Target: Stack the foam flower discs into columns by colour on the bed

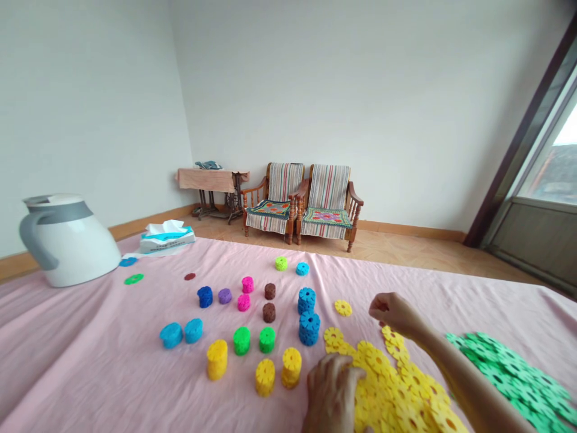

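Through the head view I see the left hand (332,385) at the left edge of the yellow disc pile (396,385), fingers bent and slightly spread; I cannot tell whether they hold a disc. The right hand (395,311) is by the pile's far end, fingers curled narrow, their contents hidden from me. Yellow stacks (265,377) stand left on the pink cloth (90,373).

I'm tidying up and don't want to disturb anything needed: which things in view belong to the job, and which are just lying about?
Likely the job's:
- yellow pile, by the left hand
- yellow stacks
- blue stacks
- green stacks
- green pile

Apparently just about:
- jug
- tissue box
- chairs
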The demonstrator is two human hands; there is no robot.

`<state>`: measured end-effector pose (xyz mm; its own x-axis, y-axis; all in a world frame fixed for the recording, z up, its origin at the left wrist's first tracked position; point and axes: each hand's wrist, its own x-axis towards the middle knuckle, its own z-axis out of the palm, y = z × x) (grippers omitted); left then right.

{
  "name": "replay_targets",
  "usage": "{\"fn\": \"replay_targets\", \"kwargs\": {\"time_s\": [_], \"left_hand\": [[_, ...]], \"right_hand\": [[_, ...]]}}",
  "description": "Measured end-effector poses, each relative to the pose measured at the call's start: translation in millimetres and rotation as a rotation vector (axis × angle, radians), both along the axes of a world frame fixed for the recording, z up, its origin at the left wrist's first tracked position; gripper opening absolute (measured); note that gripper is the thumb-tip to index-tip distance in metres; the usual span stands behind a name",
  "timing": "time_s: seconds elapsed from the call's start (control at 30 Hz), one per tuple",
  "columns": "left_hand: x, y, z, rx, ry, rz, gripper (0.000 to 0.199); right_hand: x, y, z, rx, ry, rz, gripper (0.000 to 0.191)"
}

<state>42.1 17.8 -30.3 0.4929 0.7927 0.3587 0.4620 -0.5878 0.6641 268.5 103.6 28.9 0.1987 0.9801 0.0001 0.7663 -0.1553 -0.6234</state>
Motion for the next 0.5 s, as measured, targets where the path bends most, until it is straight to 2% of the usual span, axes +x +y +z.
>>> {"fn": "replay_targets", "kwargs": {"time_s": [0.1, 0.17, 0.27, 0.37, 0.5], "left_hand": [[1, -2, 2.3, -0.018, -0.01, -0.006, 0.051], [0, -4, 5.1, -0.033, -0.013, -0.019, 0.05], [0, -4, 4.7, -0.041, -0.009, -0.024, 0.049], [1, -1, -2.6, -0.012, -0.011, -0.012, 0.051], [2, 1, -7.8, 0.023, -0.012, 0.009, 0.051]], "right_hand": [[21, -19, 6.9, 0.001, -0.081, 0.037, 0.014], [28, -25, 4.4, -0.011, -0.111, 0.032, 0.021], [31, -26, -6.0, -0.034, -0.118, 0.019, 0.024], [32, -23, -13.5, -0.048, -0.086, 0.017, 0.029], [31, -18, -9.8, -0.058, 0.007, 0.034, 0.03]]}}
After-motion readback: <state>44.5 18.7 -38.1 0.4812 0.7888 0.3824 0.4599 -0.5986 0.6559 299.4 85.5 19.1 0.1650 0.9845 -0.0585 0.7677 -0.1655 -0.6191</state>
